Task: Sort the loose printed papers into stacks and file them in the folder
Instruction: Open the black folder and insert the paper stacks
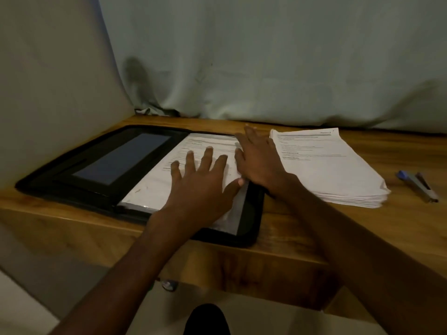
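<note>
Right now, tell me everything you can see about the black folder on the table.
The folder lies open and flat on the wooden table, near its left end. It is black, with rounded corners and what looks like a zip edge. Its left half holds a dark, glossy rectangular panel. Its right half holds printed white papers under a shiny clear cover. The left hand rests flat on those papers, and the right hand touches their right edge.

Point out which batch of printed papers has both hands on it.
The papers in the open folder: the left hand and right hand press flat on them. The thick stack on the table lies untouched.
</note>
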`<state>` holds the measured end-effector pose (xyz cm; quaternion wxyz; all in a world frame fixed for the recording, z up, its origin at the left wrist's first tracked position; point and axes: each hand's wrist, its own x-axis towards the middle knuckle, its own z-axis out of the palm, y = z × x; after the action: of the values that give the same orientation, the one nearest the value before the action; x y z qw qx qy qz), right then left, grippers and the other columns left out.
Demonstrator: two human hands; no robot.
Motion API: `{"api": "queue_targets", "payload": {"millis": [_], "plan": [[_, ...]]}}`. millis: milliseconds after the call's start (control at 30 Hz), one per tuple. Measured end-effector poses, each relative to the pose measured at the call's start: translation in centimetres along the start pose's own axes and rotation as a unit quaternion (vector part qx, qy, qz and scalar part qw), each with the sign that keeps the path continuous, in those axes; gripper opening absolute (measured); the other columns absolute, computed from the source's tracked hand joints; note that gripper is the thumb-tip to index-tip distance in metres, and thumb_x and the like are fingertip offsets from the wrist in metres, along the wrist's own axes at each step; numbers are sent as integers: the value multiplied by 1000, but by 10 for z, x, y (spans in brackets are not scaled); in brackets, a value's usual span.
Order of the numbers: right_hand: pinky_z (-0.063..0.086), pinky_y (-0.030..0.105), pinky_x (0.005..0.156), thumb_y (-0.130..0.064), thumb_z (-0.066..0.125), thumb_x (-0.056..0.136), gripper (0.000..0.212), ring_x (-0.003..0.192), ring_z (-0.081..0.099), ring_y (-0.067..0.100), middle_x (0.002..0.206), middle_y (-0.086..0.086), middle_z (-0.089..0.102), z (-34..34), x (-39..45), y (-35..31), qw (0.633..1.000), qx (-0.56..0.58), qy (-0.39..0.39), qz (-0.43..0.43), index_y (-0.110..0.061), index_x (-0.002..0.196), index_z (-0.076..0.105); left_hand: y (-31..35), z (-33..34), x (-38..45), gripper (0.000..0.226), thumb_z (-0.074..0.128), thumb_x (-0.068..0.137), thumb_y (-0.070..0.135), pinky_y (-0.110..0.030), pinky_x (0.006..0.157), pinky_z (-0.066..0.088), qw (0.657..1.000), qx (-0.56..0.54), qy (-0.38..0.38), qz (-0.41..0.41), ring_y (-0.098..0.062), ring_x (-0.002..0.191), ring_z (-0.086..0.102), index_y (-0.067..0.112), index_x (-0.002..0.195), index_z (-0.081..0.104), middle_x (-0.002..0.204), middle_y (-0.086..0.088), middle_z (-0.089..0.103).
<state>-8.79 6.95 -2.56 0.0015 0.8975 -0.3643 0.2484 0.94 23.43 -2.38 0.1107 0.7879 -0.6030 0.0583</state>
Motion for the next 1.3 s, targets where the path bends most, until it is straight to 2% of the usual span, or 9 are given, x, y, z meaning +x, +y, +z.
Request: {"api": "queue_targets", "payload": {"millis": [167,267,400,500,600,767,967,1067,1300], "plan": [[-2,54,126,-62,16,106,66,159,-4,18,173,-2,-5,6,-1,-5,972,-22,-233,-27,-33,164,7,-3,20,-26,87,12,93,82,-69,121,-5,996,11,-61,-62,-43,156,-11,32,163,1,172,-7,-7],[-8,55,125,-67,12,104,70,158,-12,16,171,-5,-16,14,1,0,963,-39,-266,-15,-34,164,-3,-4,24,-29,90,11,91,84,-69,121,-3,997,15,-53,-53,-44,156,-9,31,164,3,172,-9,-5],[-6,53,126,-63,14,106,70,158,-10,17,171,-2,-14,12,2,0,962,-42,-268,-22,-29,164,-4,-9,18,-41,69,44,89,76,-57,114,39,972,-206,112,28,-17,137,47,29,139,55,146,3,55],[-2,48,126,-58,19,107,70,159,-4,20,172,4,-7,10,-1,0,968,-24,-250,-26,-22,165,2,-22,11,-42,58,52,88,65,-52,115,38,941,-276,196,-28,-11,138,47,30,134,60,141,10,59],[-2,47,127,-55,23,108,68,159,1,22,172,8,2,7,-6,-2,980,-31,-195,-39,-18,165,12,-46,11,-37,95,23,83,89,-62,124,1,991,-19,97,-89,-31,158,5,32,159,29,170,-4,18],[2,52,127,-59,19,107,69,159,7,24,172,9,9,10,-11,-4,979,-40,-200,-20,-21,164,16,-52,17,-42,107,13,78,98,-69,120,-4,987,-43,-28,-149,-42,156,-6,32,162,13,172,-10,2],[43,41,108,-29,49,106,41,130,54,29,147,11,53,5,-21,1,998,52,32,1,-14,144,52,-38,4,-50,98,24,73,98,-66,121,9,995,-95,35,-11,-18,153,21,37,148,40,163,6,33],[43,30,90,-11,55,99,31,113,60,26,129,10,62,3,-26,0,993,70,92,-24,-12,130,62,-21,-5,-50,88,52,72,92,-61,119,20,991,-117,-41,43,-13,141,36,38,142,45,151,13,44],[51,32,90,-9,55,98,24,107,64,17,119,0,70,-5,-27,-1,970,180,161,-1,-17,115,70,-18,-4,-51,31,72,86,60,-40,92,54,958,-271,76,49,-1,101,63,32,99,75,104,19,72]]}}
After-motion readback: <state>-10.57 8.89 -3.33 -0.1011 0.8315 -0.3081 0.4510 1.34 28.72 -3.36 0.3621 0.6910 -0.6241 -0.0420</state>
